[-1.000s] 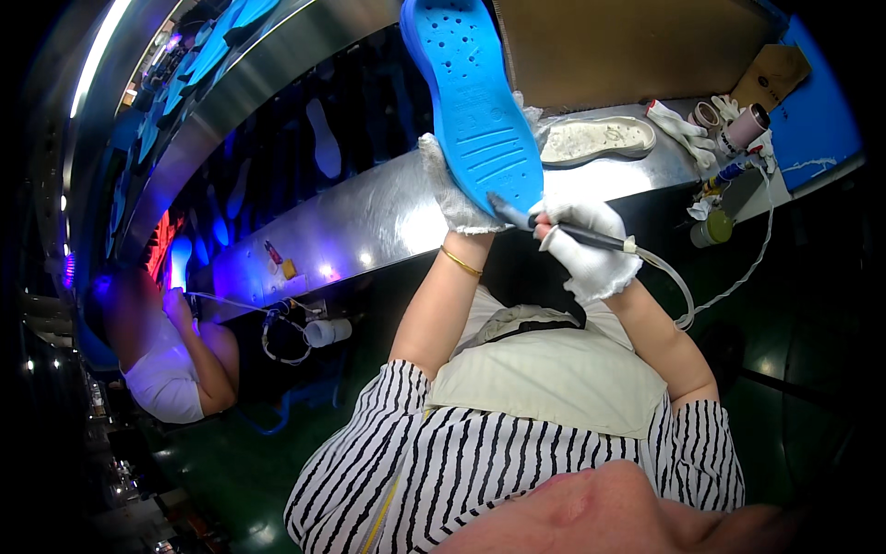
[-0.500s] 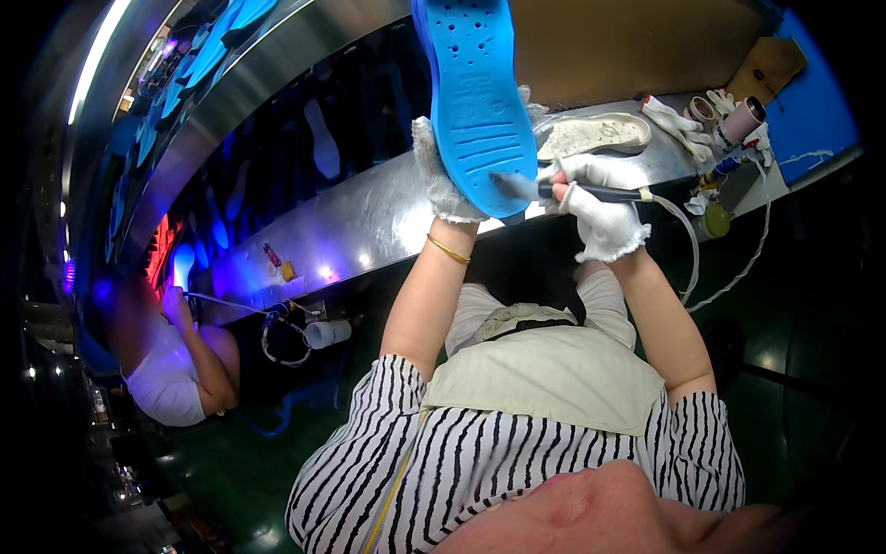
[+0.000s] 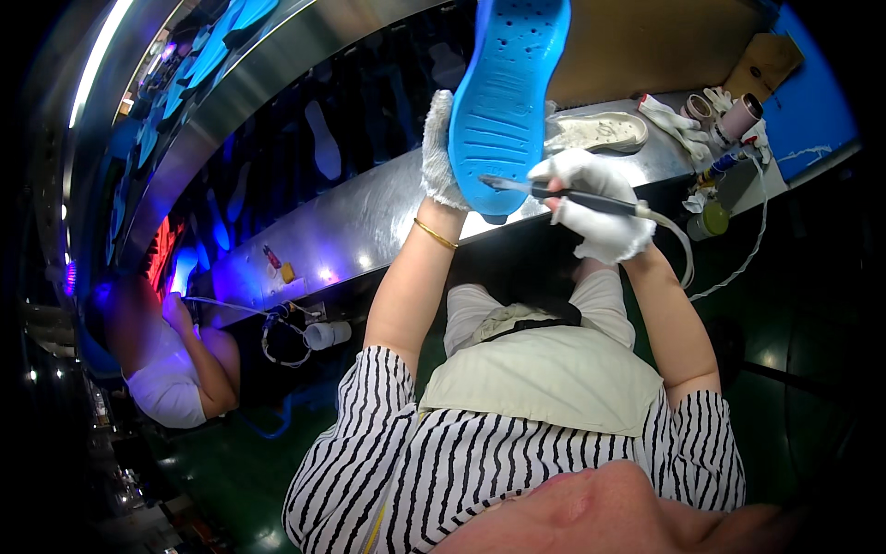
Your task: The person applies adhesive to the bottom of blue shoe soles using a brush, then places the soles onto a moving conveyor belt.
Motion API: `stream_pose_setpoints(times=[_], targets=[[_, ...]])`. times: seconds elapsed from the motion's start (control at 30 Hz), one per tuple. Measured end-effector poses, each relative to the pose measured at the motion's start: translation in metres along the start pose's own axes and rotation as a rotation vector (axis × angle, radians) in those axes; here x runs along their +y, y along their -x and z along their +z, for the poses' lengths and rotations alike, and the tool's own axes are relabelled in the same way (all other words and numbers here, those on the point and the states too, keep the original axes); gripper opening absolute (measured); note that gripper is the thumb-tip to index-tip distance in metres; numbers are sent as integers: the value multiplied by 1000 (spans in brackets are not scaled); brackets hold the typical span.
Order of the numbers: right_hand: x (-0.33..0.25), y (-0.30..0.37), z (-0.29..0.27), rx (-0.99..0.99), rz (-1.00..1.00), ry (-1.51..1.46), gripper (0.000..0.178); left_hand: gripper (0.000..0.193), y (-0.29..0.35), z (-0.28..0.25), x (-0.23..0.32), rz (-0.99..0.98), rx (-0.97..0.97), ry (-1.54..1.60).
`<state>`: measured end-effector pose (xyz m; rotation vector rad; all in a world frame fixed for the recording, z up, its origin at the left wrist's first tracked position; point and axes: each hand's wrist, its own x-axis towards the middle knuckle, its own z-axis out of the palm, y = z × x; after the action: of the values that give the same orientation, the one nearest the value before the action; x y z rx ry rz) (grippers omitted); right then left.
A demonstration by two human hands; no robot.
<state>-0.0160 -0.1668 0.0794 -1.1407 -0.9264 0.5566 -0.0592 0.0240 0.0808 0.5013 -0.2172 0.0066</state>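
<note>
A long blue shoe sole (image 3: 503, 115) is held up in front of me, its heel end towards me, with ridges and small holes on its face. My left hand (image 3: 437, 152), in a white knitted glove, grips it along the left side; the fingers behind it are hidden. In my right hand (image 3: 598, 208), gloved but with bare fingertips showing, is a dark-handled brush (image 3: 600, 200) with a pale hose running off its back end. The brush's tip lies over the heel area of the sole. Beyond my right hand, a cream-white sole (image 3: 604, 132) rests on the metal bench.
The metal bench (image 3: 369, 208) runs across ahead. At its right end are spare gloves (image 3: 678, 125), a pink spool (image 3: 741, 117) and a greenish jar (image 3: 711, 222). Blue soles (image 3: 221, 46) line a rack at upper left. Another person (image 3: 175, 369) sits at left, holding a lit sole.
The blue sole and my left hand have shifted right and tilted a little. The brush tip has moved slightly left across the heel, and its bristles are less blurred.
</note>
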Motion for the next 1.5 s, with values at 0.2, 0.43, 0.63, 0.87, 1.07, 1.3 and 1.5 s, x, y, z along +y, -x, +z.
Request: stream_pose_setpoints(times=[0.2, 0.43, 0.63, 0.87, 1.07, 1.3, 1.5], targets=[[5, -10, -3, -198, 50, 177, 22, 70, -4, 3, 13, -180, 121, -57], [-20, -24, -24, -245, 456, 167, 12, 46, -8, -2, 8, -323, 437, -401], [-6, -27, -18, -282, 263, 255, 12, 54, -9, -1, 6, -387, 391, -503], [-21, -27, -35, -346, 403, 189, 12, 50, -6, -10, 7, -443, 319, -525], [-17, -31, -47, -356, 476, 545, 13, 47, -4, -3, 7, -505, 321, -598], [-22, -28, -60, -292, 427, 454, 17, 43, 1, -3, 7, -445, 349, -604], [-38, -16, -68, -137, 369, 284, 16, 58, 13, -27, 11, -435, 277, -296]])
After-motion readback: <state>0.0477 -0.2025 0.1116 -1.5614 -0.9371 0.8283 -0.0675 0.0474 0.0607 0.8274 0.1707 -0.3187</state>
